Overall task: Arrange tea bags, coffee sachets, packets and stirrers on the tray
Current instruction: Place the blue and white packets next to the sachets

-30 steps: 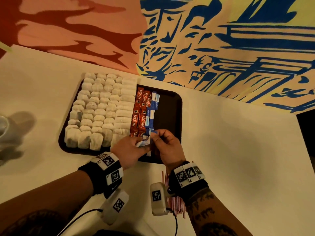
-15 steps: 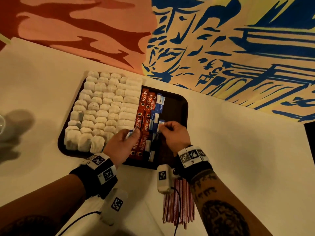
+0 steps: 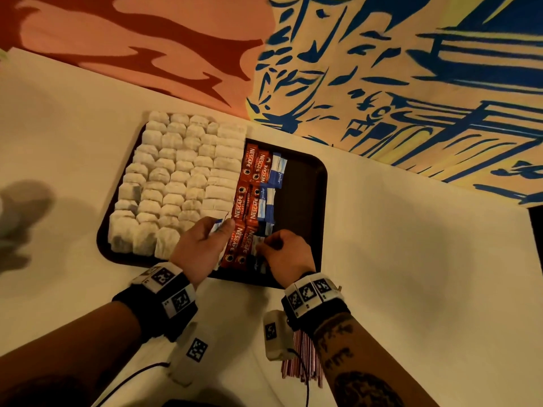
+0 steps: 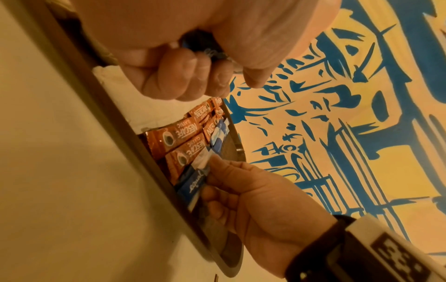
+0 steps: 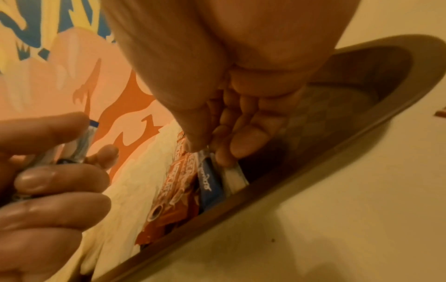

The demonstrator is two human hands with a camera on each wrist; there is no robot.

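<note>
A dark tray (image 3: 305, 183) holds rows of white tea bags (image 3: 176, 183) on its left, red coffee sachets (image 3: 249, 201) in the middle and blue-white sweetener packets (image 3: 271, 198) beside them. My left hand (image 3: 226, 230) hovers over the tray's front and grips a small bunch of blue-white packets (image 3: 216, 226), also seen between its curled fingers (image 4: 205, 47). My right hand (image 3: 269, 246) pinches one packet (image 4: 195, 183) lying in the front row next to the sachets (image 5: 169, 190). Red-striped stirrers (image 3: 299, 362) lie on the table under my right forearm.
The tray's right strip (image 3: 302, 207) is bare. A white table (image 3: 411, 274) surrounds the tray, and a painted wall (image 3: 382, 83) stands right behind it. A blurred pale object (image 3: 4, 218) sits at the far left edge.
The hands were together at the tray's front edge. They parted: the right hand carried one packet onto the tray, then drew back to the front row. The left hand kept its bunch.
</note>
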